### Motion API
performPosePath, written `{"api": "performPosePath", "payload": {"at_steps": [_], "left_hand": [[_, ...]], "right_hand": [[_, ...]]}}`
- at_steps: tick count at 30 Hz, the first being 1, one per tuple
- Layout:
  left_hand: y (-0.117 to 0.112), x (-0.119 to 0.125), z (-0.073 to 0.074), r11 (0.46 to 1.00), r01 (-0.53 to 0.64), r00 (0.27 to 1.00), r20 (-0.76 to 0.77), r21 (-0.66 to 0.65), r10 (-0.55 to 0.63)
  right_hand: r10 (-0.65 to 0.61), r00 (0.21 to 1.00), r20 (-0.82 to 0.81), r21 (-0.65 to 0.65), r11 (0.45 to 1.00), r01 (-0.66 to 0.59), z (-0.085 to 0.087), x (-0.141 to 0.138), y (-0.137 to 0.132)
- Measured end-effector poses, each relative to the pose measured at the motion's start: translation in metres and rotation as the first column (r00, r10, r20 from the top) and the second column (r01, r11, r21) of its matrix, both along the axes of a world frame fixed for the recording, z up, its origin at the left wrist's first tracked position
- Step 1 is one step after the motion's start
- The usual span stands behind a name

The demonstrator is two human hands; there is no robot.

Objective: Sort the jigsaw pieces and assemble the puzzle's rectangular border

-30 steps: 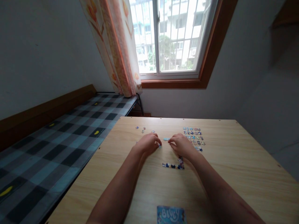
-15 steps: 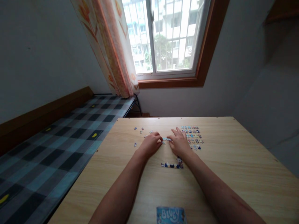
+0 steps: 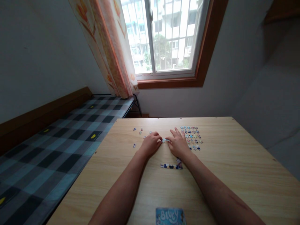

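Note:
Between my hands, light blue jigsaw puzzle pieces point(image 3: 164, 140) lie on the wooden table. My left hand point(image 3: 152, 143) is closed, its thumb and fingers pinching the left end of these pieces. From the other side, my right hand point(image 3: 177, 143) grips their right end with thumb and index finger, while its other fingers are raised and spread. The fingertips partly cover the pieces. Closer to me, a joined L-shaped strip of puzzle pieces point(image 3: 170, 166) lies flat, its upper right end partly hidden by my right wrist.
Rows of loose puzzle pieces point(image 3: 193, 136) lie right of my right hand. Several scattered pieces point(image 3: 134, 145) lie to the left. A blue Bluey box point(image 3: 170, 216) sits at the near side of the table point(image 3: 234, 162). A checkered bed point(image 3: 70, 131) stands left.
My right hand has shifted slightly left, bringing its fingertips a little closer to my left hand. The view has moved slightly; the other pieces stay in place.

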State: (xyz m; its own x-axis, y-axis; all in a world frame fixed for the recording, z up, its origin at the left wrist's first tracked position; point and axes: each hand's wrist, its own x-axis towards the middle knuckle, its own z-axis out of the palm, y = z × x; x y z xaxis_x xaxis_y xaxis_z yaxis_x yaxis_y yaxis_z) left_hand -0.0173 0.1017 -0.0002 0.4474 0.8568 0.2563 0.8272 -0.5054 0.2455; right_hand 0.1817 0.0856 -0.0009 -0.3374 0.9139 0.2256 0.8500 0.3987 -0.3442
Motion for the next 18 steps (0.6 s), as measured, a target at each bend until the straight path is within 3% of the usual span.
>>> {"api": "performPosePath", "payload": {"at_steps": [18], "left_hand": [[-0.0001, 0.0005, 0.0013, 1.000, -0.013, 1.000, 0.012, 0.005, 0.013]], "right_hand": [[0.051, 0.998, -0.034, 0.007, 0.999, -0.051, -0.0025, -0.0014, -0.0005]]}}
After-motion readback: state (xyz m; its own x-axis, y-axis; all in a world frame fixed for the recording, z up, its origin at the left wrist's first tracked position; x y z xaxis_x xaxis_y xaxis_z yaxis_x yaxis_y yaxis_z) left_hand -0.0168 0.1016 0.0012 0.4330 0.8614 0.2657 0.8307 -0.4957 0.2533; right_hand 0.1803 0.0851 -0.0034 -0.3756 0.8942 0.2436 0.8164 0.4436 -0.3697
